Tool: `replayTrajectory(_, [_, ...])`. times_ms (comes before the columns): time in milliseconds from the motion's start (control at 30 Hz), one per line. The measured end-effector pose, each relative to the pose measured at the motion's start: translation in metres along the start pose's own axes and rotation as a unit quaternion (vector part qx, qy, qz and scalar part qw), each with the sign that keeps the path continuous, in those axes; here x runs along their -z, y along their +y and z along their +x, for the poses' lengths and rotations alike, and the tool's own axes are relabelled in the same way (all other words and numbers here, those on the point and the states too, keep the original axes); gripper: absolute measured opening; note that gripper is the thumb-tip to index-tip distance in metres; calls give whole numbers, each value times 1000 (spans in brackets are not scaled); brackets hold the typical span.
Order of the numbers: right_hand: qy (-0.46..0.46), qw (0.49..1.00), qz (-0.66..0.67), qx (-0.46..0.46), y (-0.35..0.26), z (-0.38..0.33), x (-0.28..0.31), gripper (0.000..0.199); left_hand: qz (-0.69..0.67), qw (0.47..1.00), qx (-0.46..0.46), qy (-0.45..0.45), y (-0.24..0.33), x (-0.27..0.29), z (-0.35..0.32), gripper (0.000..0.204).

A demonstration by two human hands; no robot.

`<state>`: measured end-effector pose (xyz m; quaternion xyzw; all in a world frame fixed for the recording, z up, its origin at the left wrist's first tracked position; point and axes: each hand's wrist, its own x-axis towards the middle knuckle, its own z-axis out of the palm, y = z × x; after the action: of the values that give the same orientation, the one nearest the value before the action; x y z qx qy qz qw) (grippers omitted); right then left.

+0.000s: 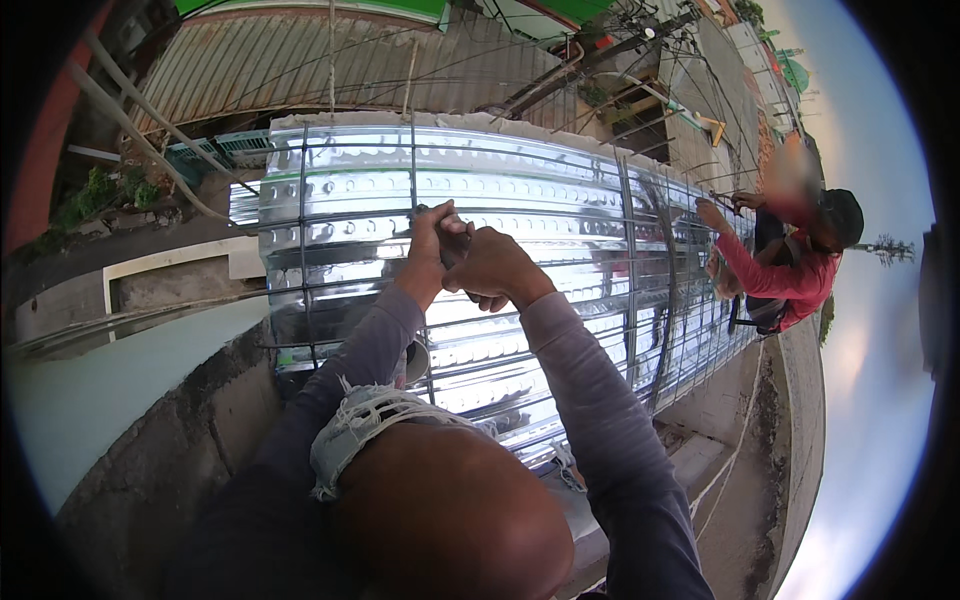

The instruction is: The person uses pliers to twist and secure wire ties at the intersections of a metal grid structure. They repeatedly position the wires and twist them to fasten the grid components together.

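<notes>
Close together over the steel bar grid, my left hand point(432, 247) and my right hand point(497, 267) are both closed. Between them shows a dark hand tool point(456, 246), mostly hidden by my fingers, so its exact kind cannot be told. Its dark end appears by my left fingertips, right at a crossing of thin rebar point(413, 165). Beneath the bars lies shiny corrugated metal decking point(480, 190) with rows of raised dimples. My knee point(455, 500), under ripped light jeans, is bent in front of me.
At the right, a co-worker point(785, 275) in a red top and dark cap crouches with hands at the grid's far end. A concrete ledge point(240, 400) borders the decking at left. Cables point(680, 60) and a corrugated roof point(250, 65) lie beyond the far edge.
</notes>
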<state>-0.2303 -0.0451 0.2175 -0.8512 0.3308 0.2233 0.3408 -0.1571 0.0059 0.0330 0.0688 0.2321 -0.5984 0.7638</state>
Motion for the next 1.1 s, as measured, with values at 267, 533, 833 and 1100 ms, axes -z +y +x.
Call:
replayTrajectory(267, [-44, 989, -116, -76, -3, 28, -9, 38, 83, 993, -34, 82, -29, -53, -22, 33])
replayTrajectory(533, [134, 929, -342, -36, -16, 19, -27, 24, 77, 996, -37, 22, 19, 20, 21, 29])
replayTrajectory(833, [-142, 952, 243, -124, 23, 60, -16, 26, 99, 979, -99, 145, -23, -56, -22, 39])
replayTrajectory(1100, [186, 895, -393, -101, -35, 43, -53, 15, 158, 984, -64, 45, 10, -17, 5, 35])
